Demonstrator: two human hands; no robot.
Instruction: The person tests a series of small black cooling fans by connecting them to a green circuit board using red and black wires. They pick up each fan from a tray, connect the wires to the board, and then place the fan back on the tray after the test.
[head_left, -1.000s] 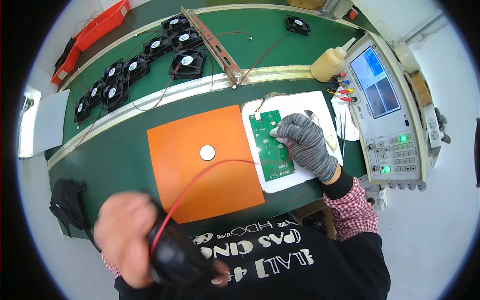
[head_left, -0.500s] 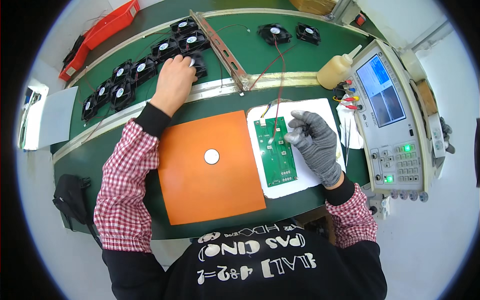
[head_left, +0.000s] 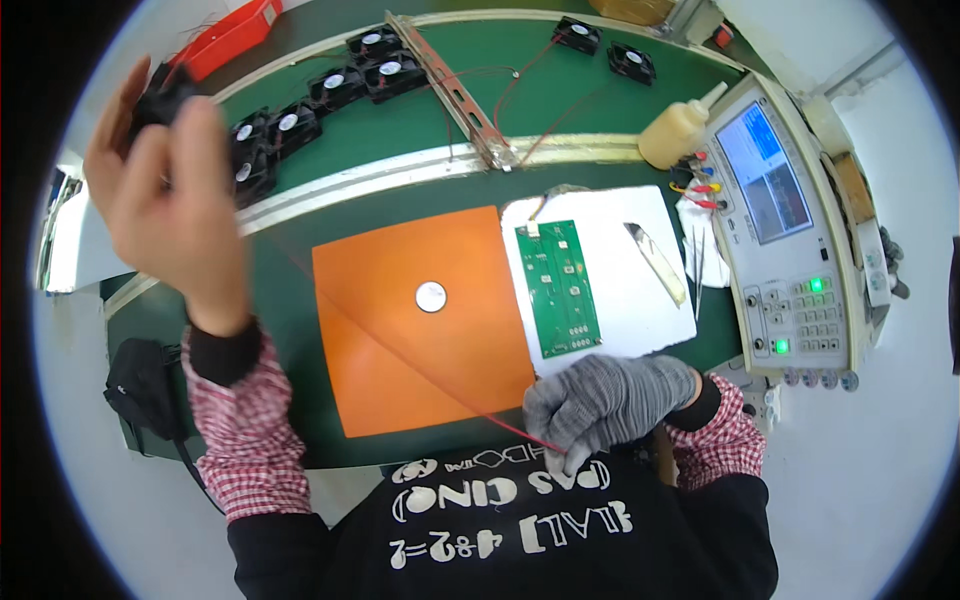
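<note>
My bare left hand, blurred by motion, is raised at the far left, its fingers around a small black cooling fan. From there a thin red wire stretches across an orange mat to my gloved right hand. That hand is closed on the wire close to my body, beside the near edge of a white board. On this board lie a green circuit board and a utility knife. A round white disc rests on the mat.
Several black fans stand left of a slotted metal rail; two more fans are to its right. A cream squeeze bottle stands by a test instrument at right. Tweezers lie beside it. A red bin is at back left.
My left hand has swung leftward from the fan row, carrying a fan. My right hand has come down toward my body and now pinches the red wire, uncovering the utility knife.
</note>
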